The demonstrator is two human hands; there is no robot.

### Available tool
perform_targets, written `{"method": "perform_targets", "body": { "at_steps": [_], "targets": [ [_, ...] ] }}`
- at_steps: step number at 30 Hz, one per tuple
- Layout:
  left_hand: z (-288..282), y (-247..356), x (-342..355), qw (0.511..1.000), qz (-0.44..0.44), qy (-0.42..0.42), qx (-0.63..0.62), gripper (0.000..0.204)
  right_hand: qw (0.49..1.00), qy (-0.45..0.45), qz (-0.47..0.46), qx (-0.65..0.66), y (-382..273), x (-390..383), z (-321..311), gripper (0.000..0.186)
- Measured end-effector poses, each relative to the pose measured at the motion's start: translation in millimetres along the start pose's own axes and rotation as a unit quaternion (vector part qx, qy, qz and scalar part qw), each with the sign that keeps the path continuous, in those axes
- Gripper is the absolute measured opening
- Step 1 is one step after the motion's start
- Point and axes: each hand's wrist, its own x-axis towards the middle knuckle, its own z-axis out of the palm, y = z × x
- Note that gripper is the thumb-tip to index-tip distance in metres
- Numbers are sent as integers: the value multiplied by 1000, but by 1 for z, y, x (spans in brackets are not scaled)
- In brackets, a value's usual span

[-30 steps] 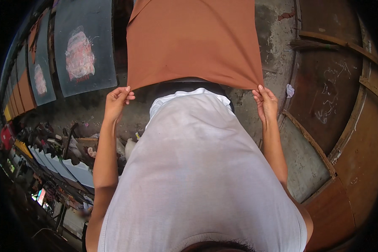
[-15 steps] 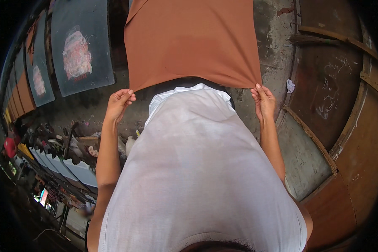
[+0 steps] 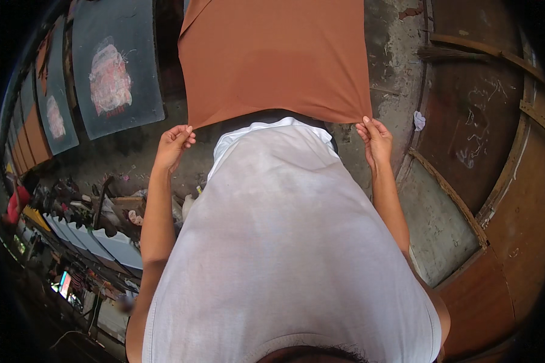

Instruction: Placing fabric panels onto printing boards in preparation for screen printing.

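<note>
A rust-brown piece of cloth (image 3: 272, 66) stretches across the upper middle of the view, its near edge curving between my two hands. My left hand (image 3: 174, 145) pinches the near left corner between thumb and fingers. At the near right corner, my right hand (image 3: 376, 140) grips the fabric in the same kind of pinch. The cloth looks fairly smooth, with small creases running toward the right corner and a fold along its upper left side. Its far end runs out of view at the top.
Dark flat boards (image 3: 118, 66) with pale, reddish smeared patches stand in a row at left. Below them are light-coloured draped pieces (image 3: 112, 245) and assorted clutter. Wooden panels (image 3: 472, 115) with battens line the right side. A small white scrap (image 3: 419, 121) lies beside them.
My right hand has shifted slightly inward and up with its corner, so the near edge is a little less taut. My left hand has barely moved.
</note>
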Motion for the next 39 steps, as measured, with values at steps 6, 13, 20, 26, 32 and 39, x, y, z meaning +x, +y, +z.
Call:
{"method": "perform_targets", "body": {
  "at_steps": [6,13,20,26,32,39],
  "targets": [
    [71,30,-14,756,410,273,430,31,994,-41,17,-102,11,7,5,16],
    [110,21,-8,581,524,-27,622,45,956,-123,51,-260,24,27,7,17],
    [69,32,-18,762,416,63,493,17,964,-33,-101,-244,-13,67,2,17],
    [77,148,64,695,498,267,445,60,971,-95,-189,-114,-108,113,119,39],
    [81,195,158,830,341,270,351,55,969,-195,-98,-117,-140,157,175,49],
    [56,232,226,962,166,210,58,66,984,-147,-106,-6,-148,177,203,41]
  ]
}}
